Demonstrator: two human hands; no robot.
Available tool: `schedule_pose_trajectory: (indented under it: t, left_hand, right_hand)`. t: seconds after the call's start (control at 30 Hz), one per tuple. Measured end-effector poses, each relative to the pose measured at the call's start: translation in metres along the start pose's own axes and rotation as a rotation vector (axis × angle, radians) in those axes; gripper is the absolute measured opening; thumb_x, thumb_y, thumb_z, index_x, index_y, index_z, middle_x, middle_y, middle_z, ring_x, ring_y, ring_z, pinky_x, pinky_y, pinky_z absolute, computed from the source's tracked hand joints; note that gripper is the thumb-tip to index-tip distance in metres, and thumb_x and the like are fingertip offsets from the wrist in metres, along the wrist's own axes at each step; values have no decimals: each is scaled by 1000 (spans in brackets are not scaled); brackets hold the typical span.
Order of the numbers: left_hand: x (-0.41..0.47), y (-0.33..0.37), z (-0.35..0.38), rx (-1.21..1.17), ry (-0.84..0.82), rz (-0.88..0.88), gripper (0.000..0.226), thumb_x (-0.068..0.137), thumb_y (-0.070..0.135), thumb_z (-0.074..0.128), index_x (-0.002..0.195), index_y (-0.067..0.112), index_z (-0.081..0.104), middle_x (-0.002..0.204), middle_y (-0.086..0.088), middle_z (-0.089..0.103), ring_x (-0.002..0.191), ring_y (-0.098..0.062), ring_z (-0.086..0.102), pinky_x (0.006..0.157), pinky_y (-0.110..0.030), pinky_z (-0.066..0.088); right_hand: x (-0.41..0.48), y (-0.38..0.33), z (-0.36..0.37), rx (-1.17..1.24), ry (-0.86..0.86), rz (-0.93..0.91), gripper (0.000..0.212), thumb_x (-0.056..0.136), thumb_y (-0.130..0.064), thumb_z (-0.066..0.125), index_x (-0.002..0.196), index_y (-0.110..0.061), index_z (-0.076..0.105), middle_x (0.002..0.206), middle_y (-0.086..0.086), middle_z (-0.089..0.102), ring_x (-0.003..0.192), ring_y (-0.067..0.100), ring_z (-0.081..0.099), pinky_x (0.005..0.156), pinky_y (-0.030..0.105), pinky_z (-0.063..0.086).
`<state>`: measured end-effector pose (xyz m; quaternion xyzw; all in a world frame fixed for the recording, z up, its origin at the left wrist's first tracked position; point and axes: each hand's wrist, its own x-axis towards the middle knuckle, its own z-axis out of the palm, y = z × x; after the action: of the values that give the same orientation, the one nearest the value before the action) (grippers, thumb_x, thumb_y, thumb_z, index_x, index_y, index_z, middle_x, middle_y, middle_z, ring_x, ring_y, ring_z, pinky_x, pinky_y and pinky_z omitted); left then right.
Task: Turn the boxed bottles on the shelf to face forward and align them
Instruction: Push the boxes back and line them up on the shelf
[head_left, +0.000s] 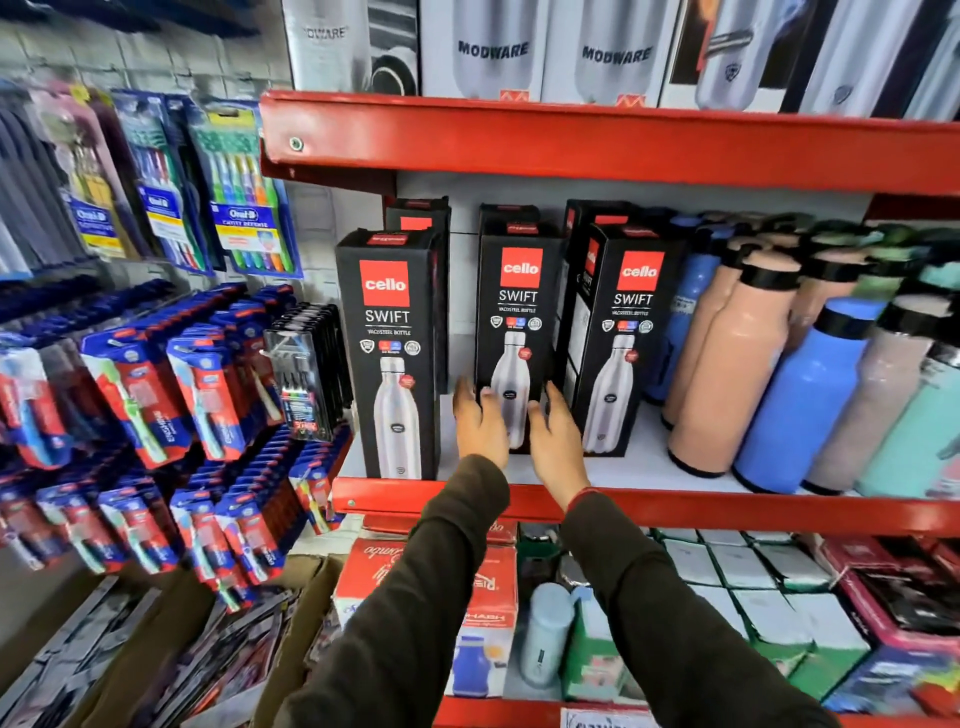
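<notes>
On the shelf (644, 470), upright middle box (517, 312), label forward, between both hands' loosely spread fingers (558, 402).

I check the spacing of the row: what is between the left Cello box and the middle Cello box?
In the head view, only bare white shelf and back wall lie between the left box and the middle box; the left hand reaches in low.

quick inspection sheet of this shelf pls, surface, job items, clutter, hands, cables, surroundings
surface: white shelf with red front edge, bare strip at the front
job's things: left cello box faces forward at the edge; middle cello box set further back; right cello box turned slightly, side panel showing
clutter: loose bottles crowd the right side
grippers: left hand and right hand on either side of the middle box's base, firm grip unclear
cables: nothing seen
surroundings: toothbrush packs on the left, Modware boxes above
</notes>
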<state>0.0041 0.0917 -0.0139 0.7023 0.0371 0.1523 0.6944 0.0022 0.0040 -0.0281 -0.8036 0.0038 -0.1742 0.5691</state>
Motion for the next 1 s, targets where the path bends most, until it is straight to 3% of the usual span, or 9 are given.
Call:
schedule_pose_trajectory:
  t: [0.27, 0.43, 0.53, 0.73, 0.87, 1.0]
  left_hand:
    - [10, 1, -1, -21, 106, -121, 40, 101, 21, 41, 138, 12, 50, 141, -9, 55, 133, -27, 47, 108, -24, 32]
    - [0, 1, -6, -11, 150, -103, 37, 99, 22, 45, 134, 14, 56, 136, -8, 59, 129, -24, 52, 94, -14, 30]
    - [-7, -3, -10, 40, 164, -85, 37, 99, 25, 45, 132, 16, 57, 134, -7, 61, 127, -25, 53, 99, -20, 35]
    - [-22, -8, -18, 67, 175, -45, 36, 98, 27, 46, 130, 17, 60, 131, -5, 64, 124, -23, 55, 95, -19, 33]
    - [-33, -10, -23, 26, 162, -33, 35, 97, 28, 49, 128, 17, 62, 129, -4, 65, 123, -22, 57, 105, -28, 40]
    - [-42, -10, -26, -11, 159, -27, 35, 97, 27, 50, 128, 15, 61, 130, -5, 65, 124, -22, 57, 109, -33, 41]
  right_hand:
    - [11, 6, -2, 75, 65, 37, 43, 98, -20, 55, 138, -3, 50, 140, 15, 56, 131, 28, 52, 113, 38, 39]
    - [6, 8, -5, 132, 101, 25, 38, 95, -16, 59, 131, -1, 58, 130, 14, 64, 121, 22, 59, 102, 25, 43]
    - [-3, 8, -6, 136, 120, 0, 35, 95, -16, 60, 127, -2, 61, 124, 12, 66, 114, 18, 61, 97, 23, 43]
    - [-25, 8, -11, 167, 112, -32, 33, 95, -19, 60, 126, -6, 62, 114, 1, 67, 109, 14, 62, 96, 23, 45]
    - [-38, 7, -16, 139, 114, -72, 32, 95, -22, 60, 125, -11, 64, 113, -4, 67, 109, 10, 63, 97, 22, 47]
    - [-48, 5, -20, 116, 120, -85, 34, 95, -23, 61, 127, -11, 62, 110, -11, 62, 110, 5, 59, 93, 14, 44]
